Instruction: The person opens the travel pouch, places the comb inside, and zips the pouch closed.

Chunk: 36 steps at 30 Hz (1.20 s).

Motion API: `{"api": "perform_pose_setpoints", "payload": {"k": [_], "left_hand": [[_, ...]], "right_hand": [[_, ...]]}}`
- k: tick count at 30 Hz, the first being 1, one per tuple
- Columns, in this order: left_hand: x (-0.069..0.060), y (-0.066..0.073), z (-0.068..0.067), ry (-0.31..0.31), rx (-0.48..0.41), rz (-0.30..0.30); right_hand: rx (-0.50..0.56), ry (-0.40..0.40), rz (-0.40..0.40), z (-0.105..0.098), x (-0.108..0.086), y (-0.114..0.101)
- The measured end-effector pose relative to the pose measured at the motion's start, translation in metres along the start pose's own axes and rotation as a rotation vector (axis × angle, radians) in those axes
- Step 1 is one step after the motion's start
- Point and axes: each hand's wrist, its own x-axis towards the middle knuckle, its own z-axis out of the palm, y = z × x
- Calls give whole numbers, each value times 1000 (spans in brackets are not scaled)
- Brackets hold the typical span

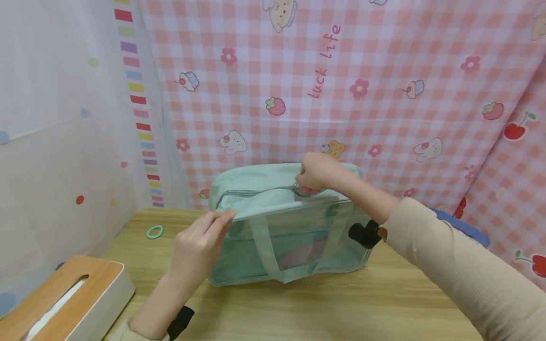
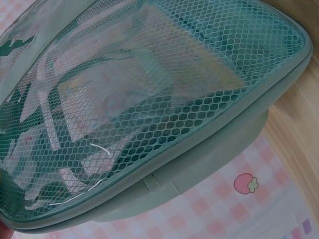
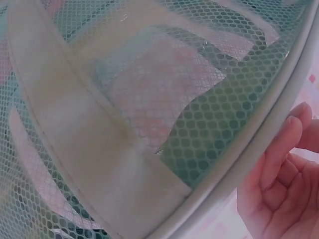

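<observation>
A mint green bag (image 1: 243, 253) with a see-through mesh front stands upright on the wooden table, its top zipper (image 1: 243, 193) partly parted. My left hand (image 1: 198, 241) pinches the front top edge at the bag's left corner. At the zipper, right of the middle of the top, my right hand (image 1: 319, 171) has its fingers curled and pinches the zipper pull, which the fingers mostly hide. The right wrist view shows curled fingers (image 3: 276, 191) beside the bag's piped edge. A pale strap handle (image 1: 266, 246) hangs down the front. Through the mesh (image 2: 199, 114), the contents look blurred.
A tissue box (image 1: 102, 289) with a wooden lid stands at the front left. Behind it lies a green ring (image 1: 154, 232). A blue object (image 1: 462, 227) is partly hidden behind my right sleeve. A pink checked curtain (image 1: 273, 71) hangs behind the bag.
</observation>
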Motion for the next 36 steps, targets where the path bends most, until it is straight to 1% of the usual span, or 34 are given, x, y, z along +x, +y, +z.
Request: {"api": "perform_pose_setpoints", "payload": {"k": [5, 8, 10, 15, 17, 21, 25, 28, 30, 33, 36], "left_hand": [[-1, -1, 0, 20, -5, 6], [-1, -1, 0, 27, -4, 3], [-1, 0, 0, 26, -4, -1], [-1, -1, 0, 19, -8, -10], [-1, -1, 1, 20, -8, -10], [-1, -1, 2, 29, -13, -9], [-1, 0, 3, 30, -25, -12], [-1, 0, 4, 31, -24, -16], [-1, 0, 4, 33, -26, -23], [0, -2, 5, 27, -37, -37], [1, -6, 5, -2, -65, -61]], "right_hand": [[66, -14, 6, -2, 3, 4], [89, -20, -9, -5, 4, 6], [109, -28, -4, -7, 4, 9], [149, -44, 33, -10, 3, 24], [172, -52, 30, -10, 2, 30], [263, -77, 2, -11, -1, 41], [381, -122, 14, -13, -1, 50], [445, -150, 57, -17, -1, 61], [468, -147, 85, -20, -2, 70], [477, -112, 130, -26, -7, 88], [481, -72, 161, -29, -18, 112]]}}
